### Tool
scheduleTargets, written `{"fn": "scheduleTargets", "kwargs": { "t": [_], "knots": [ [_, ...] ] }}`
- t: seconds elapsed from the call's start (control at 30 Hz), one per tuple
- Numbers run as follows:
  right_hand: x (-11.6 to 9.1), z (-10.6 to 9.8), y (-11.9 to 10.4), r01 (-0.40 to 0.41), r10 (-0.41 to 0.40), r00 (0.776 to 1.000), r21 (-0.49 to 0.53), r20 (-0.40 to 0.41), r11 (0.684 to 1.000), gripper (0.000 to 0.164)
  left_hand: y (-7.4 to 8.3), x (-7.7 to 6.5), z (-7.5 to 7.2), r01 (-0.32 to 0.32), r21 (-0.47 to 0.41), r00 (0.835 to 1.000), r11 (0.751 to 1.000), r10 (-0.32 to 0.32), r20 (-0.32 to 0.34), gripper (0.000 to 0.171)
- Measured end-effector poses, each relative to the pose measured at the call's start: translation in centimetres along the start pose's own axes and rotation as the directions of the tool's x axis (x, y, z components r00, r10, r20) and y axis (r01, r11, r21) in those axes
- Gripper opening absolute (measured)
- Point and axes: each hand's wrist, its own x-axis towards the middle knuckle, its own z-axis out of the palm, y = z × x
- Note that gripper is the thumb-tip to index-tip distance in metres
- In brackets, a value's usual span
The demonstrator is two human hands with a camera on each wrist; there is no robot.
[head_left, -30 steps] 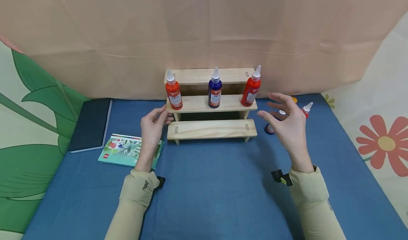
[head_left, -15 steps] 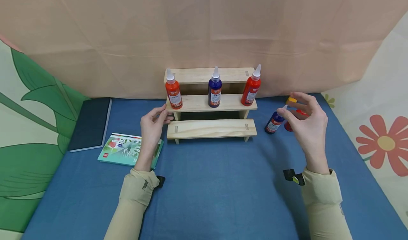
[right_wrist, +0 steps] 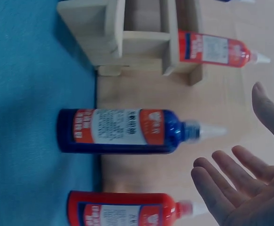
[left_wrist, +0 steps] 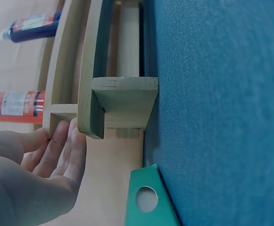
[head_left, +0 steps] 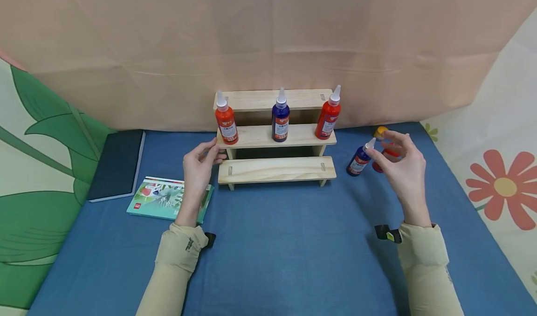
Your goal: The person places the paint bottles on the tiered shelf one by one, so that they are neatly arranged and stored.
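My left hand point(head_left: 198, 167) pinches the left end of the middle board of a stepped wooden display rack point(head_left: 277, 169); thumb above, fingers below. On that board stand an orange-red squeeze bottle point(head_left: 227, 125), a dark blue squeeze bottle point(head_left: 280, 122) and a red squeeze bottle point(head_left: 328, 120), all with pointed white caps. My right hand point(head_left: 404, 178) hovers beside the caps of a second dark blue squeeze bottle point(right_wrist: 122, 132) and another red one point(right_wrist: 122, 212), both upright on the table. In the right wrist view its thumb and fingers are apart and hold nothing.
A yellow bottle point(head_left: 380, 132) stands behind the right hand, mostly hidden. Left of the rack lie a teal picture book point(head_left: 157, 204), partly under the left forearm, and a dark hardback book point(head_left: 116, 164). A beige cloth point(head_left: 268, 41) hangs behind the blue table point(head_left: 285, 250).
My right hand has moved right from beside the rack, uncovering the loose blue bottle, then shifted slightly back toward it. My left hand stays on the rack.
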Motion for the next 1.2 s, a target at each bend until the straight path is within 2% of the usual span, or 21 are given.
{"fn": "scheduleTargets", "kwargs": {
  "t": [0.2,0.5,0.8,1.2],
  "knots": [
    [0.5,0.3,1.2,-0.013,0.014,0.995,-0.005,0.097,1.0,0.069,0.0,0.0,-0.1,-0.006,-0.007,1.0,1.0,0.006,0.002,0.032],
    [1.0,0.7,2.4,-0.023,0.019,0.983,0.019,0.181,1.0,0.072,0.0,0.0,-0.2,-0.001,-0.011,1.0,1.0,0.001,0.002,0.033],
    [1.2,1.4,3.6,-0.061,0.062,0.973,-0.011,0.221,0.998,0.079,0.0,0.1,-0.1,0.006,0.0,1.0,1.0,-0.006,0.002,0.033],
    [1.2,2.0,4.0,-0.048,0.051,0.968,-0.017,0.246,0.999,0.081,-0.1,0.2,0.0,-0.002,-0.017,1.0,1.0,0.003,0.006,0.032]
  ]
}}
